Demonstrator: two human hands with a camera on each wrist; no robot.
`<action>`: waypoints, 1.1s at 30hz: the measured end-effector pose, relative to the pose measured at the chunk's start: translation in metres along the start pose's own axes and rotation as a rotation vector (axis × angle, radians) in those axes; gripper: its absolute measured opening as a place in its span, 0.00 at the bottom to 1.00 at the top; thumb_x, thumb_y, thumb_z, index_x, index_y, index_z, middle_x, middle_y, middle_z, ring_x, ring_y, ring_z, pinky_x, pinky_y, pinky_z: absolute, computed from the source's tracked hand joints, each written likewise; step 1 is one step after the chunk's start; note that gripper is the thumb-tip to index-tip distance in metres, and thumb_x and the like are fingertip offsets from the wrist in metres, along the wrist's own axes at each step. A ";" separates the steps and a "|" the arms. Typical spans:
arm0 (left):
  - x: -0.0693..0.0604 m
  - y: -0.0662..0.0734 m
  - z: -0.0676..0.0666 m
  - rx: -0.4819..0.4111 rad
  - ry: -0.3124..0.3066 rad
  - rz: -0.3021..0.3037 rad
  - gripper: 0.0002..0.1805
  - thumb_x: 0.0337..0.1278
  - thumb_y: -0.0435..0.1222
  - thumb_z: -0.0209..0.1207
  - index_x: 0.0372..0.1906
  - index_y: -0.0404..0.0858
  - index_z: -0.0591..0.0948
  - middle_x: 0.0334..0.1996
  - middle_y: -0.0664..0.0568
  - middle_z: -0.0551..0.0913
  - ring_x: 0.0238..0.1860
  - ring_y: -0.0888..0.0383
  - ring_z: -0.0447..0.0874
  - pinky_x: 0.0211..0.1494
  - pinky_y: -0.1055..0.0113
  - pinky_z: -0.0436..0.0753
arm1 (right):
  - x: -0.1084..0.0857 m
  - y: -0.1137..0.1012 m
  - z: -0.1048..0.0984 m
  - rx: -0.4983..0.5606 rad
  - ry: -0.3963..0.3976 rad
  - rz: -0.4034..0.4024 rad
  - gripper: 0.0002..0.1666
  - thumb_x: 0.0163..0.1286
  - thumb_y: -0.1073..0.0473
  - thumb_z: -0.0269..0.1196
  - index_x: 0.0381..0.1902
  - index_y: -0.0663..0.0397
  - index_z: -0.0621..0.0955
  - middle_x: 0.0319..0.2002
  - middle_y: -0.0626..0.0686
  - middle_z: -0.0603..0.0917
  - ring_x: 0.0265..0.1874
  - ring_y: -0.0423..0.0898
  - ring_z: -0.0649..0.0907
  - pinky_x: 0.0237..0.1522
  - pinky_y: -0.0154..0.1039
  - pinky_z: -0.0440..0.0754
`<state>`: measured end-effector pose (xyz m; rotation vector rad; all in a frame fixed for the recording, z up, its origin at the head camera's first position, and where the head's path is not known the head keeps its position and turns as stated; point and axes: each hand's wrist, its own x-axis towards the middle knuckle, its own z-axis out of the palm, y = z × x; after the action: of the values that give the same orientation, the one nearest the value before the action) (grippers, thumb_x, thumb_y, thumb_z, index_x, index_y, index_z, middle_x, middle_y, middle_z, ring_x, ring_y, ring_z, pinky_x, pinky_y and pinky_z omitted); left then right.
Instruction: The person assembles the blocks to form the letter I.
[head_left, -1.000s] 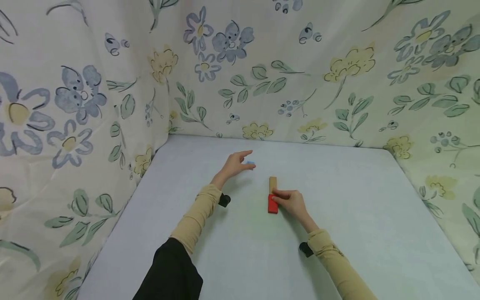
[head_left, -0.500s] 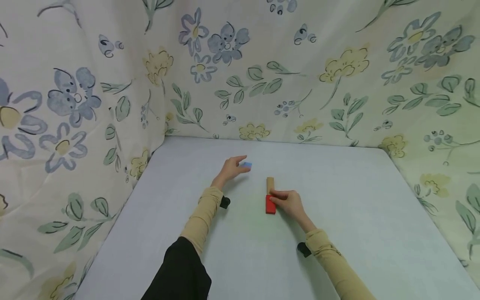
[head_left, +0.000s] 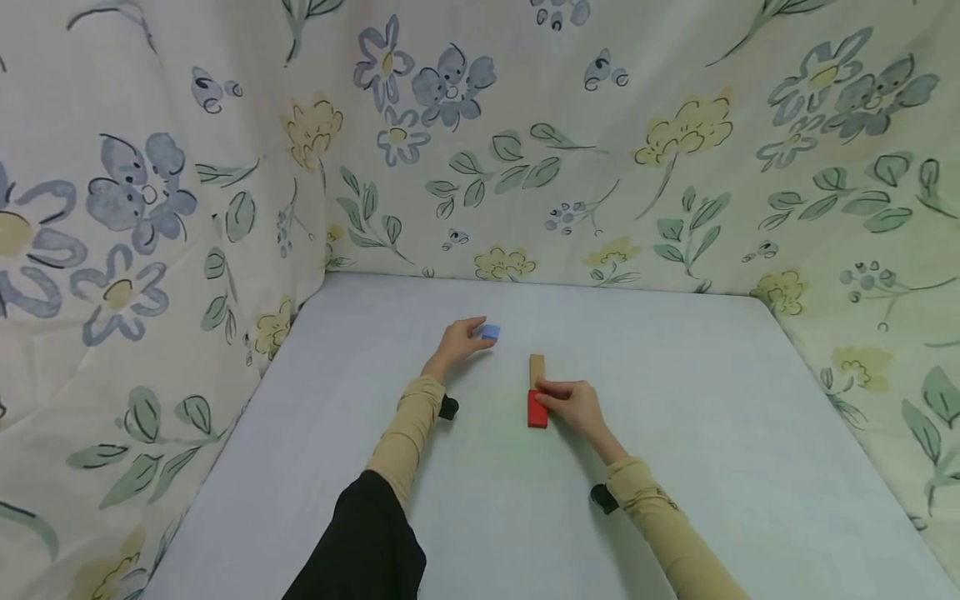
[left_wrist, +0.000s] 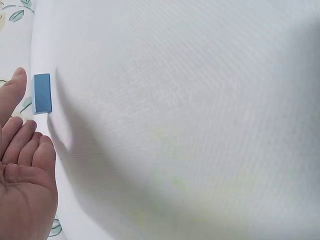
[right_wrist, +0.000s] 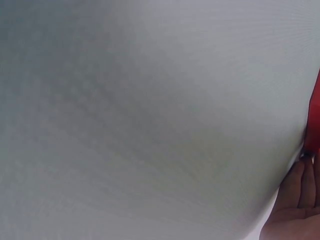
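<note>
My left hand (head_left: pixel 456 343) reaches over the far middle of the table, thumb and index finger spread, just left of a small blue block (head_left: pixel 491 332). In the left wrist view the block (left_wrist: pixel 43 93) stands past the fingertips of the hand (left_wrist: pixel 27 170), with no clear grip on it. Near the middle, my right hand (head_left: pixel 583 408) pinches a red rectangular block (head_left: pixel 537 413) at its far right edge. A narrow tan wooden block (head_left: pixel 537 367) lies against the red one's far end. The right wrist view catches only part of the red block (right_wrist: pixel 314 117) beside the fingers.
A white cloth covers the table (head_left: pixel 675 375). Floral curtains (head_left: pixel 615 192) hang along its far and left sides. Black wrist cameras (head_left: pixel 448 407) are strapped under both forearms.
The left hand has drawn slightly nearer and the blue block shows more beside its fingers. The right hand keeps its hold on the red block. The head view has shifted slightly.
</note>
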<state>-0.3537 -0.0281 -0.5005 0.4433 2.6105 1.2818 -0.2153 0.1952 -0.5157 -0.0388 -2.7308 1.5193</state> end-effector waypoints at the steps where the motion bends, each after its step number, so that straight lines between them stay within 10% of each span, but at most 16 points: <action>1: 0.000 -0.001 0.001 0.003 0.002 0.002 0.33 0.56 0.39 0.64 0.66 0.37 0.69 0.67 0.44 0.69 0.66 0.45 0.69 0.68 0.57 0.71 | 0.000 0.000 0.000 0.001 0.002 0.000 0.20 0.58 0.61 0.69 0.49 0.57 0.83 0.49 0.57 0.85 0.54 0.53 0.81 0.57 0.47 0.78; 22: 0.003 -0.004 0.000 -0.006 -0.023 0.010 0.31 0.58 0.36 0.62 0.67 0.36 0.68 0.67 0.44 0.69 0.68 0.48 0.67 0.71 0.60 0.67 | 0.002 0.002 0.000 -0.017 -0.004 0.028 0.20 0.60 0.59 0.68 0.51 0.54 0.83 0.50 0.55 0.84 0.55 0.52 0.81 0.57 0.46 0.79; 33: 0.003 -0.007 0.006 0.000 0.062 0.011 0.26 0.56 0.33 0.63 0.61 0.37 0.75 0.62 0.44 0.75 0.64 0.48 0.72 0.69 0.59 0.69 | 0.000 0.003 0.001 0.010 -0.014 0.015 0.20 0.59 0.59 0.68 0.51 0.55 0.83 0.50 0.55 0.84 0.54 0.52 0.81 0.56 0.46 0.79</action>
<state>-0.3561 -0.0265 -0.5105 0.4247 2.6622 1.3197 -0.2151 0.1962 -0.5188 -0.0494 -2.7398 1.5430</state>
